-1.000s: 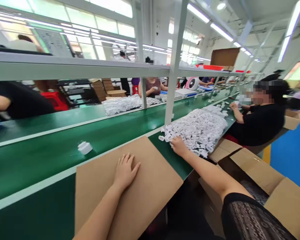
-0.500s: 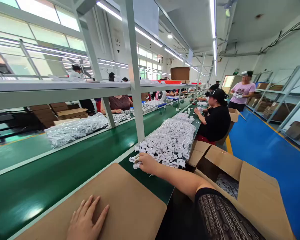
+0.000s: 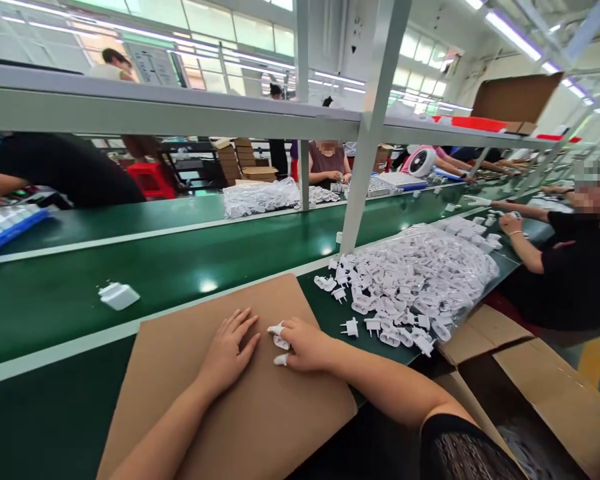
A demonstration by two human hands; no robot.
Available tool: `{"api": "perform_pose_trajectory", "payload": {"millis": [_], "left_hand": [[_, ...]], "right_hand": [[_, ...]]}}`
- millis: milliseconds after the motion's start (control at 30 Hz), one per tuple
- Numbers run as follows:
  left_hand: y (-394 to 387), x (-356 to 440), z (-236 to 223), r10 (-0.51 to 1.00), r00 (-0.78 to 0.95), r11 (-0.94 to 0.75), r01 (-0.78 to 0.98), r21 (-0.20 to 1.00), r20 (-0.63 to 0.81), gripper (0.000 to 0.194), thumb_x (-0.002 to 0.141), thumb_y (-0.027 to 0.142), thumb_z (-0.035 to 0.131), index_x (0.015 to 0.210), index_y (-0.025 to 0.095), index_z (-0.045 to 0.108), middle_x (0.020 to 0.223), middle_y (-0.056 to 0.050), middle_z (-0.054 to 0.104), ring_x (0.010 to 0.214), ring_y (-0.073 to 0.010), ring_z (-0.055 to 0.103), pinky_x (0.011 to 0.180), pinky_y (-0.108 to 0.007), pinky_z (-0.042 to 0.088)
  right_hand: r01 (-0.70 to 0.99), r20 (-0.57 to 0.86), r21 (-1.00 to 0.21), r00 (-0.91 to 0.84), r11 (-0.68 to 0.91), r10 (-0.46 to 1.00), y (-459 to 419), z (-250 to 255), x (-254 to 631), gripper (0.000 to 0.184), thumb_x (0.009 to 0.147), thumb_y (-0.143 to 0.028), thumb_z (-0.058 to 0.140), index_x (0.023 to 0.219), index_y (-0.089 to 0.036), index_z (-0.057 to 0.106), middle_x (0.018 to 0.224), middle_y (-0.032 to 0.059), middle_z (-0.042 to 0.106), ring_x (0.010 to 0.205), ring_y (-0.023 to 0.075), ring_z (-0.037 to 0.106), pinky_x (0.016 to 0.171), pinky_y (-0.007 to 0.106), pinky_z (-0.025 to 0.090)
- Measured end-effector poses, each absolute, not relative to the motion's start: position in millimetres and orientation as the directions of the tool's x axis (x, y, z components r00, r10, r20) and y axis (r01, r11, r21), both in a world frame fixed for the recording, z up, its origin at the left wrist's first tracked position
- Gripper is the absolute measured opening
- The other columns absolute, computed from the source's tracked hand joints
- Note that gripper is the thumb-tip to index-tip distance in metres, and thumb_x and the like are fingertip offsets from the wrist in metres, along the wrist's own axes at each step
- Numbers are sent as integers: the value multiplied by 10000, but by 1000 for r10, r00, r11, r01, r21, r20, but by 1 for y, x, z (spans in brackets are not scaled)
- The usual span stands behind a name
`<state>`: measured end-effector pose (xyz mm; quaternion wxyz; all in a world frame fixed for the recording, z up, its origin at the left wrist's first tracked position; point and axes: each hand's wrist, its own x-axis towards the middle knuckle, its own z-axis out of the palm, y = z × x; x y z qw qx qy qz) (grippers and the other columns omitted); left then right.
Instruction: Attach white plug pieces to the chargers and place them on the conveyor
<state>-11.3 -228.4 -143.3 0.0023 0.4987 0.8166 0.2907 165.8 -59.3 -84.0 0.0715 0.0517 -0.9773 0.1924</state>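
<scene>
My left hand [image 3: 229, 353] rests on the brown cardboard sheet [image 3: 260, 427], fingers stretched out and nothing held. Close beside it, over the same sheet, my right hand [image 3: 307, 343] grips a small white plastic plug part [image 3: 281, 342] between thumb and fingers. White finger cots cover its thumb and a fingertip, and part of the piece is hidden by the hand. To the right of the sheet lies a heap of white plug parts [image 3: 395, 293], spilling from a clear plastic bag. Some loose parts with pins lie at its near edge.
A white charger-like block [image 3: 119, 295] sits on the green conveyor belt [image 3: 180, 267]. A metal post [image 3: 367, 153] rises behind the heap to a long shelf. An open cardboard box [image 3: 555, 387] stands at lower right, near a co-worker in black [image 3: 580, 267]. Other people work across the belt.
My right hand has come back from the heap to the cardboard, carrying a white plug part. The view has swung left, and a white block now shows on the belt.
</scene>
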Motion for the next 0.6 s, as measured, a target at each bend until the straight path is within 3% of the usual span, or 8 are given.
{"api": "perform_pose_trajectory", "payload": {"millis": [133, 267, 333, 467, 600], "left_hand": [[-230, -7, -139, 795, -533, 360, 798, 482, 288, 522, 967, 535, 445, 1332, 226, 656, 1546, -88, 548, 1493, -311, 430, 1271, -560, 322], [-215, -20, -120, 766, -595, 414, 746, 522, 243, 409, 896, 547, 545, 1096, 237, 722, 1345, -89, 678, 1294, -311, 588, 1166, -522, 451], [-193, -33, -104, 780, -583, 393, 738, 549, 225, 361, 874, 538, 566, 986, 231, 721, 1197, -86, 727, 1168, -294, 639, 1100, -488, 497], [-111, -56, -74, 836, -485, 311, 804, 506, 256, 337, 850, 471, 606, 1039, 216, 718, 1156, -87, 727, 1140, -293, 631, 1089, -474, 491], [-6, -67, -62, 849, -474, 262, 762, 593, 234, 365, 814, 351, 691, 1118, 150, 716, 1222, -135, 707, 1192, -315, 625, 1100, -484, 486]], "right_hand": [[-139, 123, -435, -988, 890, -94, -52, -85, 165, 406, 866, -75, 644, 1264, -144, 607, 1133, 113, 707, 1059, 248, 621, 933, 358, 497], [-21, 135, -486, -989, 874, 51, -65, -88, 159, 225, 921, -251, 715, 1111, -155, 643, 1072, 112, 720, 994, 269, 652, 863, 363, 508], [1, 134, -466, -988, 885, 72, -72, -87, 159, 143, 952, -278, 696, 1027, -164, 654, 1151, 132, 693, 929, 258, 669, 791, 352, 510], [43, 103, -383, -991, 923, 88, -77, -82, 163, 172, 941, -202, 681, 1096, -149, 631, 1161, 140, 643, 758, 216, 644, 628, 326, 465], [0, 134, -364, -990, 931, 52, -75, -81, 167, 151, 949, -184, 662, 1095, -184, 619, 1012, 81, 649, 793, 214, 627, 643, 316, 444]]}}
